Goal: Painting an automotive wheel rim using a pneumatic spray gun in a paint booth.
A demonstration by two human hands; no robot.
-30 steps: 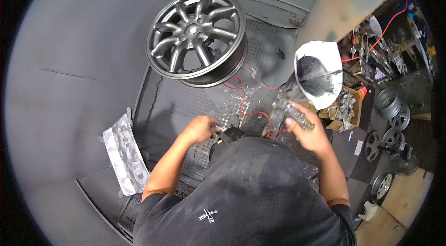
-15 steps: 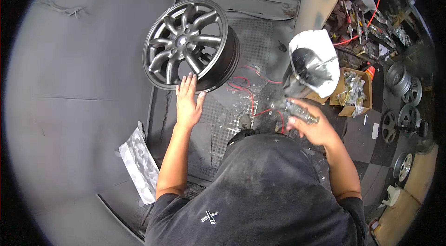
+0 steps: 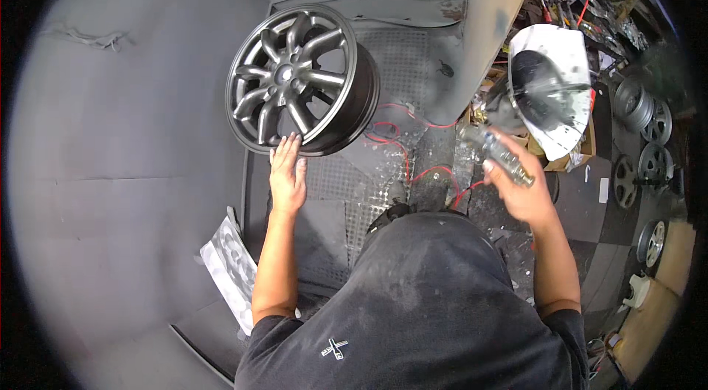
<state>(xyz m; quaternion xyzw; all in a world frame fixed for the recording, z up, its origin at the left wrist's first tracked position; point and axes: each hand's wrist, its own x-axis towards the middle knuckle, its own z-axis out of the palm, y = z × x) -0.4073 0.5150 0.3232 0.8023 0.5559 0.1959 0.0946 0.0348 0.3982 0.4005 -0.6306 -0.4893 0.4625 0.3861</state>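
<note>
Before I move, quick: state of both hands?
Left hand: open, apparently touching the wheel at its near rim.
Right hand: closed, holding the spray gun.

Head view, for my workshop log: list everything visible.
large wheel rim: one, dark grey, upper centre-left
spray gun: one, metallic, right
cup: one, white and black, right
hose: count unclear, red, floor, upper right
smaller rims: about five, grey, far right
cardboard box: one, brown, right
clutter: uncountable, mixed, upper right
panel: one, tan-grey, top
patterned sheet: one, white-grey, lower left
wall: one, grey, left
shirt: one, black, bottom
left hand: one, bare, at large wheel rim
right hand: one, bare, holding spray gun
</note>
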